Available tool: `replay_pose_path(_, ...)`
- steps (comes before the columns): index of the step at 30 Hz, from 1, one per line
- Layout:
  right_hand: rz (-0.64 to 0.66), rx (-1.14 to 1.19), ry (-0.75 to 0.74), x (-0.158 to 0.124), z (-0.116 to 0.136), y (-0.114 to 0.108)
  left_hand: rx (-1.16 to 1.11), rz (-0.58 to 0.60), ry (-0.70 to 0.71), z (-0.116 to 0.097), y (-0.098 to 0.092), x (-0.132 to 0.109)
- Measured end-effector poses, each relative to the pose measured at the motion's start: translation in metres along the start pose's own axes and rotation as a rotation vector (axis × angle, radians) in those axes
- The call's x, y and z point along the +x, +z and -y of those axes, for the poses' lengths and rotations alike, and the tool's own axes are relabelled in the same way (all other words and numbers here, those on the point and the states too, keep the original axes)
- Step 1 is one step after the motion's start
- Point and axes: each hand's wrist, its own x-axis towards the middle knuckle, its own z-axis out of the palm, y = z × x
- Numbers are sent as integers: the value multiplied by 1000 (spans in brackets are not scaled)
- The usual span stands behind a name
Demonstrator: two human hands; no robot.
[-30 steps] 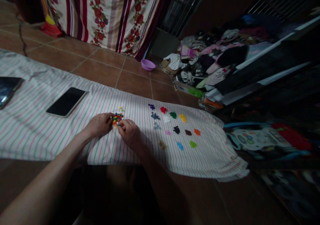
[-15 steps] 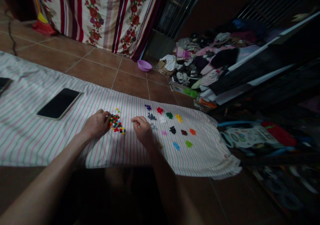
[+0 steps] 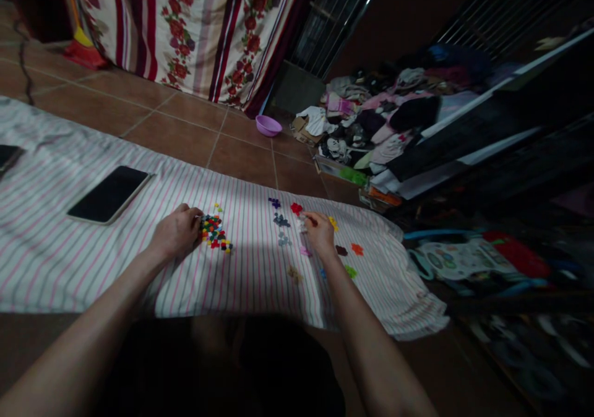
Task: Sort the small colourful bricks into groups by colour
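The near edge of the striped cloth (image 3: 245,281) runs in front of the person, with tan pieces (image 3: 294,275) lying well inside it. The left hand (image 3: 177,231) curls at the left side of the mixed pile (image 3: 215,234); whether it pinches a piece cannot be told. A broad strip of cloth separates that pile from the single-colour ones, where the right hand (image 3: 321,234) bends its fingers beside the white pieces (image 3: 303,224), any grip too small to tell. Red pieces (image 3: 296,208) lie near the far edge; beyond, a purple bowl (image 3: 268,126) sits on the floor.
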Motion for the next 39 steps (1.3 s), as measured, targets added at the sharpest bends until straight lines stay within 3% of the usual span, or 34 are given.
replay_pose_path(6, -39, -127, 139, 31, -36, -11, -5, 29, -22, -2, -4, -1)
replay_pose_path(11, -11, -224, 81, 48, -49, -11, 2, 6, -17, -2, -5, -1)
replay_pose_path(23, 132, -383, -9, 56, -61, 5, -12, -10, -23, 0, -4, -1)
replay_pose_path(33, 126, -421, 62, 56, -64, 1, -28, -12, -6, 2, -4, -1)
replay_pose_path(39, 147, -410, 103, 59, -51, -4, -32, 1, -13, 5, -2, -1)
